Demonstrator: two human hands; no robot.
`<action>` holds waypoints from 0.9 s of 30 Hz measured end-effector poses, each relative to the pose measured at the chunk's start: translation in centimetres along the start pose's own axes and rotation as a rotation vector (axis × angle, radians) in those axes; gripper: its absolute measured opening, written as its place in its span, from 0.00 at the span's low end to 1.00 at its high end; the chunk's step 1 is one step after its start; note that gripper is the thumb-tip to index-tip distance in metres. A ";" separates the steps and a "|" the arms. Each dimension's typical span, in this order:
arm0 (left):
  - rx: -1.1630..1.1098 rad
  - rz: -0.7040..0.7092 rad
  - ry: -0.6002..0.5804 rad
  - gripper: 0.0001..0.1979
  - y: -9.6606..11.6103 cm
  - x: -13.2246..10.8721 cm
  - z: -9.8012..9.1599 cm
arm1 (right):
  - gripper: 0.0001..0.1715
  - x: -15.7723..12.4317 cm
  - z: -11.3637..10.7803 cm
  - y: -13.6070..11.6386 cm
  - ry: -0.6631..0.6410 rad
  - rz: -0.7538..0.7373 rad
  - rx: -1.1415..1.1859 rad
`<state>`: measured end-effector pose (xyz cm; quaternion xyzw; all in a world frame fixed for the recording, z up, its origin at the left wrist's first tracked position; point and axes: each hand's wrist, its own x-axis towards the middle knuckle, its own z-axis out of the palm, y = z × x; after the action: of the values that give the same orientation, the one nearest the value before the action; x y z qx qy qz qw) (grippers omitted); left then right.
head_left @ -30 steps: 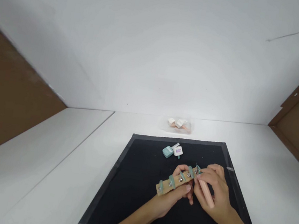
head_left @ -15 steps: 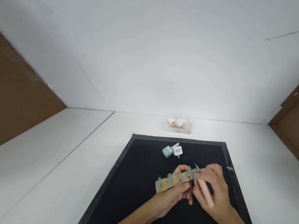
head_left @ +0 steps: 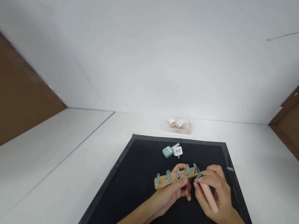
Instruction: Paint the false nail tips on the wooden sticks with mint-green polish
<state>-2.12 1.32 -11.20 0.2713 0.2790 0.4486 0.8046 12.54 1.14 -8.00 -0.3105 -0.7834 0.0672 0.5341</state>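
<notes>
My left hand is closed around a wooden strip, with the thumb along its near side. Several green false nails stand along the strip on small shiny metal studs. In my right hand is a nail polish brush with a thick pale pink handle. Its green-coated tip points up and left, close to the strip's right end. Whether the bristles touch the nail there I cannot tell.
A black mat lies under my hands on the white table. On its far part are a teal bottle and a small white square-topped piece. Behind the mat stands a clear tray with white-topped items. Brown panels flank both sides.
The wooden strip has shifted slightly left and up with my left hand. My right hand has drawn the brush a little right and down, away from the strip.
</notes>
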 end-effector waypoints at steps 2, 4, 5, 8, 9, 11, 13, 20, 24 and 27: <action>0.003 0.009 0.004 0.18 0.0 0.1 0.0 | 0.20 0.0 0.0 0.0 0.014 0.023 0.025; 0.003 0.013 0.008 0.18 0.0 0.1 -0.1 | 0.21 0.1 -0.1 -0.1 0.036 0.044 0.046; 0.003 0.014 0.010 0.18 0.0 0.1 -0.1 | 0.21 0.2 -0.1 -0.1 0.046 0.052 0.054; 0.010 0.021 0.013 0.17 0.0 0.1 -0.2 | 0.21 0.4 -0.1 -0.1 0.061 0.064 0.065; 0.013 0.023 0.012 0.17 0.1 0.1 -0.2 | 0.21 0.5 -0.1 -0.1 0.058 0.069 0.066; 0.023 0.024 0.009 0.16 0.2 0.1 -0.2 | 0.22 0.4 -0.1 -0.1 0.056 0.079 0.066; 0.034 0.028 0.009 0.16 0.3 0.0 -0.1 | 0.22 0.3 -0.1 0.1 0.059 0.092 0.067; 0.054 0.036 -0.008 0.18 0.5 -0.1 0.3 | 0.21 -0.5 -0.5 1.2 0.094 0.212 0.093; 0.058 0.039 -0.019 0.18 0.4 -0.2 0.2 | 0.18 -0.4 -0.6 1.5 0.112 0.257 0.040; 0.057 0.038 -0.027 0.19 0.4 -0.2 0.2 | 0.15 -0.3 -0.4 1.6 0.123 0.287 -0.006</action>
<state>-2.27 1.32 -10.74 0.3053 0.2754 0.4520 0.7916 13.61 2.13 -8.78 -0.4244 -0.6971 0.1214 0.5650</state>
